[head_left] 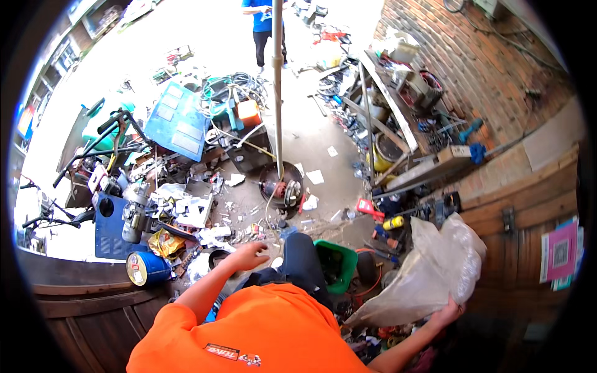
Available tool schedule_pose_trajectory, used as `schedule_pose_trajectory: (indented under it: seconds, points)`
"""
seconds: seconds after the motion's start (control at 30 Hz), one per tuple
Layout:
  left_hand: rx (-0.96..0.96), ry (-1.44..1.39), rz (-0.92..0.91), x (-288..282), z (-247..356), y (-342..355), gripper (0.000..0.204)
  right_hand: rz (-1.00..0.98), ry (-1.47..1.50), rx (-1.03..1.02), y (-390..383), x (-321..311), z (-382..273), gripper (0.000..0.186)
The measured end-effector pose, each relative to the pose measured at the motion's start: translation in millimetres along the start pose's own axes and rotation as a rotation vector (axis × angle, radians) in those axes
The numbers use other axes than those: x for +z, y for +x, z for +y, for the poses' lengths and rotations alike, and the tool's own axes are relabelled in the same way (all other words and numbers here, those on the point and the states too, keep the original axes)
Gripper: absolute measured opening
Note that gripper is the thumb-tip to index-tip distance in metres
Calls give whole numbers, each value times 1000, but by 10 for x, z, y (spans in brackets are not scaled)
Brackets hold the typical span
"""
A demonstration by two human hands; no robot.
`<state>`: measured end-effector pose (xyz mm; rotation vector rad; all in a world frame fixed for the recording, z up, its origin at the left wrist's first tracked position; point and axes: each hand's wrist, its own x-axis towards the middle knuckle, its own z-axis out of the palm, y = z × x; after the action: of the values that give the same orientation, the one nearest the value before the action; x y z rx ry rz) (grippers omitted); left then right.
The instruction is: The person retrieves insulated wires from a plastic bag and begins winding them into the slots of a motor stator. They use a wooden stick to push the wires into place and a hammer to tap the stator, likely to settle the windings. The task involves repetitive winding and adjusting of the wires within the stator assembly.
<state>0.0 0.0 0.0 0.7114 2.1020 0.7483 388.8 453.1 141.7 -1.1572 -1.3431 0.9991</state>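
Note:
On the right, a crumpled, whitish translucent plastic sheet or bag (pixel 429 267) stands up and spreads over the clutter. My right hand (pixel 449 311) is closed on its lower right edge, with part of the fingers hidden by the plastic. My left hand (pixel 250 256) hovers by my left knee, fingers loosely bent and apart, with nothing visible in it. Beside my right leg stands a green plastic bin (pixel 339 267) with dark contents. Ahead on the ground, a motor-like part with reddish pieces (pixel 283 191) sits in a dark round pan at the foot of a pole.
The upright pole (pixel 277 93) rises in front of me. Scrap, a blue panel (pixel 179 121) and a blue drum (pixel 148 268) lie left. A cluttered metal-framed bench (pixel 388 102) lines the brick wall. A person in blue (pixel 263 22) stands beyond. Wooden doors (pixel 522 217) flank me.

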Motion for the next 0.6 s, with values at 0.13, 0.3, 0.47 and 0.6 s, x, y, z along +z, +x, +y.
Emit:
schedule_pose_trajectory:
  seconds: [0.13, 0.3, 0.47, 0.6]
  points:
    - [54, 24, -95, -509, 254, 543, 47, -4, 125, 176, 103, 847, -5, 35]
    - [113, 0, -62, -719, 765, 1802, 50, -31, 111, 138, 1078, 1776, 648, 48]
    - [-62, -160, 17, -802, 1123, 2887, 50, -248, 212, 121, 1624, 2802, 691, 50]
    - [30, -121, -50, -1105, 1804, 3457, 50, -171, 271, 127, 2142, 3453, 383, 54]
